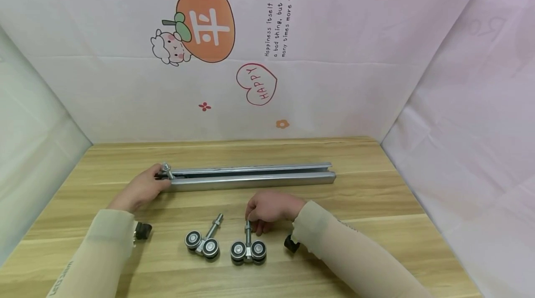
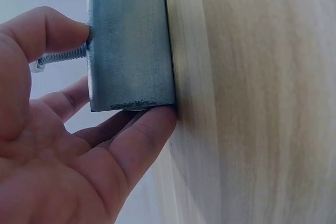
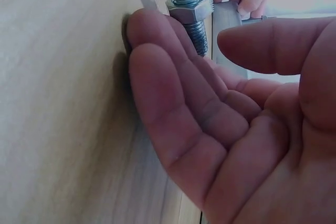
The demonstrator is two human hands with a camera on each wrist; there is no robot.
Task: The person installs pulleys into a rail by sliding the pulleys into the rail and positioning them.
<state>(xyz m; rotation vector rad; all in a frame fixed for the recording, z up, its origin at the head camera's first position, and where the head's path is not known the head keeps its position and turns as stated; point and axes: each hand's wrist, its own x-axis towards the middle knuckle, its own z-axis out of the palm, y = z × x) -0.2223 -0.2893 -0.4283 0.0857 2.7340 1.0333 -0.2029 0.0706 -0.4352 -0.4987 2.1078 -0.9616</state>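
A silver metal rail (image 1: 251, 180) with a slot along its top lies across the table. My left hand (image 1: 144, 188) grips its left end, thumb at the top edge and other fingertips against the end face (image 2: 134, 104). A bolt (image 1: 168, 171) stands up from the slot there; what it is fixed to is mostly hidden. My right hand (image 1: 273, 207) is by the threaded stem of a roller carriage (image 1: 248, 250). In the right wrist view, its fingers lie behind the stem and nut (image 3: 190, 10), loosely bent, with the thumb apart from them.
A second roller carriage (image 1: 203, 244) lies to the left, its stem slanting away. The wooden table (image 1: 200, 284) is bounded by white cloth walls (image 1: 334, 93) at the back and both sides. A small black device (image 1: 143, 231) sits at my left wrist.
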